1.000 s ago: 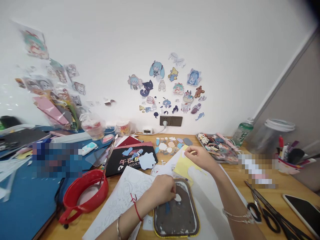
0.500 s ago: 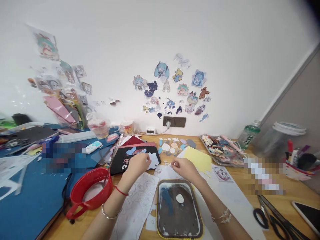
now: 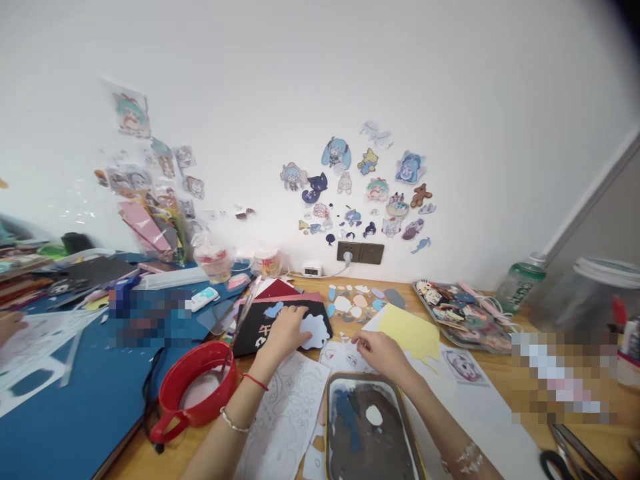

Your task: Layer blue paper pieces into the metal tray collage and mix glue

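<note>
My left hand (image 3: 286, 330) reaches forward and rests on a pale blue paper cut-out (image 3: 316, 330) lying on a black card with red and white lettering (image 3: 253, 333); its fingers curl round the cut-out's edge. My right hand (image 3: 381, 352) lies on white sheets printed with small cartoon figures (image 3: 344, 357), fingers bent, thumb and forefinger close together over a small scrap. Just beyond it lies a yellow paper sheet (image 3: 407, 330). A dark glue-smeared tray with a yellow rim (image 3: 367, 427) sits below my hands, a small white piece (image 3: 373, 415) on it.
A red round bowl with a handle (image 3: 197, 393) stands left of my forearm. A blue cutting mat (image 3: 65, 407) covers the left. Small cut-outs (image 3: 357, 300) lie near the wall socket (image 3: 360, 252). A sticker tray (image 3: 463, 313), bottle (image 3: 520, 287), jar (image 3: 590, 293) and scissors (image 3: 575, 457) are right.
My left hand has left the tray and reached forward onto the blue cut-out. My right hand put down the yellow sheet and came down to the white sheets. The view shifted left.
</note>
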